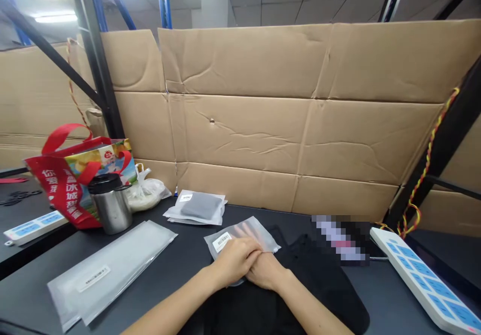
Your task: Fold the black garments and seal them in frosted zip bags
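Observation:
My left hand (238, 256) is closed over the fingers of my right hand (266, 271), so the two hands are clasped together. They rest at the near edge of a frosted plastic bag (255, 226) that carries a white barcode label. The fingers of my right hand are mostly hidden beneath the left. Under and beside my wrists lies black fabric (323, 280), spread over the dark tabletop; its kind cannot be made out.
Long frosted bags (124, 260) lie at left, small packed bags (199, 206) farther back. A steel tumbler (112, 209), red carry bag (67, 189) and knotted plastic bag (146, 192) stand back left. At right are a power strip (424, 280) and a pixelated object (341, 239). Cardboard (240, 124) walls the back.

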Demonstrator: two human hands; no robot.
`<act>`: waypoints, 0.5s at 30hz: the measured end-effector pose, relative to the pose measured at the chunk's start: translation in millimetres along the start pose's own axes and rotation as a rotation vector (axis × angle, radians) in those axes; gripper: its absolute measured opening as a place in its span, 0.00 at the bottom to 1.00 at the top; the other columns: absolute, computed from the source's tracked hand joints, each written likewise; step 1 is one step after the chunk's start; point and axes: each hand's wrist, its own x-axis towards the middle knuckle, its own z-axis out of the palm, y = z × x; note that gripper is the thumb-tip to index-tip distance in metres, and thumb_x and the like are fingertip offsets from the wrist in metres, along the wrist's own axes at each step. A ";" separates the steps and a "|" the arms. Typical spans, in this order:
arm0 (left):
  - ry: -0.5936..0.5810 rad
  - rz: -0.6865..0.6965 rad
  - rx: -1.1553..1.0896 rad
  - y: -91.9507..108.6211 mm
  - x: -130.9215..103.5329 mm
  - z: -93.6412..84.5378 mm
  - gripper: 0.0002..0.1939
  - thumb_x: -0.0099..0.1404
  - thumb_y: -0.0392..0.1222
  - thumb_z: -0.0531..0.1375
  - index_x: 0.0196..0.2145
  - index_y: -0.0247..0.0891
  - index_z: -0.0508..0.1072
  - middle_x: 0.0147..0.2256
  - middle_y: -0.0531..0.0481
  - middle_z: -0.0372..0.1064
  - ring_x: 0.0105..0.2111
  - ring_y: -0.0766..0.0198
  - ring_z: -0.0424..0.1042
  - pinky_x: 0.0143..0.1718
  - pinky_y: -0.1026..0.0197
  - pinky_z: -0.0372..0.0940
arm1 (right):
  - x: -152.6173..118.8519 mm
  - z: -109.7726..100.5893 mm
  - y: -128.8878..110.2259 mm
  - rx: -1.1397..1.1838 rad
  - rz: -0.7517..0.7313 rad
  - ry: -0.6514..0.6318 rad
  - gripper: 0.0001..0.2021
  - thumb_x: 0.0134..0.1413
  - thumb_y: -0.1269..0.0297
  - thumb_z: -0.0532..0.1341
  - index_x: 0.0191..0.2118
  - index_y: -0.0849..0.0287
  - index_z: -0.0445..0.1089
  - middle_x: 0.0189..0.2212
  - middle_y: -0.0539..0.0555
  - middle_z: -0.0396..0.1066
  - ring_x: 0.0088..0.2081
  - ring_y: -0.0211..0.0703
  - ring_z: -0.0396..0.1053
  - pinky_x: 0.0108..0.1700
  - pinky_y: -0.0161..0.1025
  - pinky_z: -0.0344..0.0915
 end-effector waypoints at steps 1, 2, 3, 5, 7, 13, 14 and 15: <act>0.003 -0.005 0.001 0.1 -0.7 0.6 0.12 0.67 0.34 0.53 0.37 0.40 0.77 0.37 0.49 0.76 0.38 0.59 0.73 0.40 0.62 0.64 | -1.1 -1.5 -2.5 -0.001 -0.002 -0.008 0.18 0.54 0.67 0.56 0.49 0.60 0.72 0.44 0.57 0.76 0.45 0.50 0.73 0.49 0.43 0.67; 0.007 -0.012 0.005 -0.1 -1.1 0.3 0.12 0.67 0.35 0.52 0.37 0.40 0.77 0.37 0.49 0.76 0.38 0.59 0.73 0.40 0.62 0.64 | -2.8 -3.9 -6.1 -0.001 -0.006 -0.016 0.19 0.55 0.65 0.56 0.52 0.60 0.70 0.46 0.57 0.75 0.47 0.51 0.72 0.51 0.44 0.66; 0.012 -0.020 0.011 -0.4 -1.2 -0.9 0.13 0.68 0.35 0.52 0.37 0.40 0.77 0.37 0.49 0.76 0.37 0.59 0.73 0.39 0.61 0.64 | -5.3 -7.0 -10.5 0.002 -0.007 -0.020 0.21 0.56 0.63 0.56 0.55 0.60 0.67 0.49 0.58 0.73 0.50 0.51 0.70 0.54 0.45 0.64; 0.022 -0.032 0.019 -1.6 -0.5 -4.5 0.13 0.69 0.36 0.52 0.38 0.40 0.77 0.36 0.49 0.76 0.37 0.59 0.73 0.39 0.61 0.64 | -12.1 -14.7 -21.5 0.020 -0.007 0.003 0.24 0.58 0.62 0.56 0.59 0.62 0.61 0.55 0.60 0.67 0.55 0.52 0.64 0.59 0.48 0.58; 0.032 -0.034 0.025 -2.5 0.7 -7.2 0.14 0.70 0.38 0.51 0.38 0.40 0.77 0.36 0.49 0.75 0.37 0.59 0.73 0.39 0.62 0.64 | -19.8 -21.9 -32.3 0.056 -0.028 0.025 0.25 0.60 0.63 0.54 0.61 0.63 0.57 0.59 0.61 0.61 0.60 0.51 0.58 0.62 0.48 0.54; -0.025 0.011 0.033 1.8 -1.7 3.4 0.13 0.69 0.37 0.51 0.39 0.40 0.77 0.36 0.49 0.74 0.36 0.60 0.73 0.39 0.63 0.64 | -23.9 -18.1 -36.9 0.053 -0.117 -0.103 0.17 0.64 0.67 0.47 0.53 0.62 0.66 0.53 0.61 0.68 0.55 0.53 0.64 0.57 0.50 0.60; -0.036 0.016 0.033 2.4 -3.3 4.5 0.13 0.68 0.36 0.52 0.39 0.40 0.77 0.36 0.49 0.74 0.37 0.60 0.73 0.39 0.63 0.64 | -22.9 -16.0 -35.3 0.039 -0.112 -0.124 0.18 0.64 0.68 0.47 0.53 0.64 0.67 0.51 0.63 0.69 0.53 0.54 0.66 0.55 0.50 0.62; -0.045 0.016 0.037 2.2 -5.1 4.1 0.12 0.68 0.36 0.53 0.39 0.40 0.77 0.36 0.49 0.74 0.37 0.60 0.73 0.39 0.62 0.64 | -22.7 -15.1 -34.5 0.036 -0.108 -0.132 0.18 0.64 0.68 0.47 0.53 0.66 0.66 0.50 0.64 0.70 0.52 0.54 0.66 0.55 0.50 0.62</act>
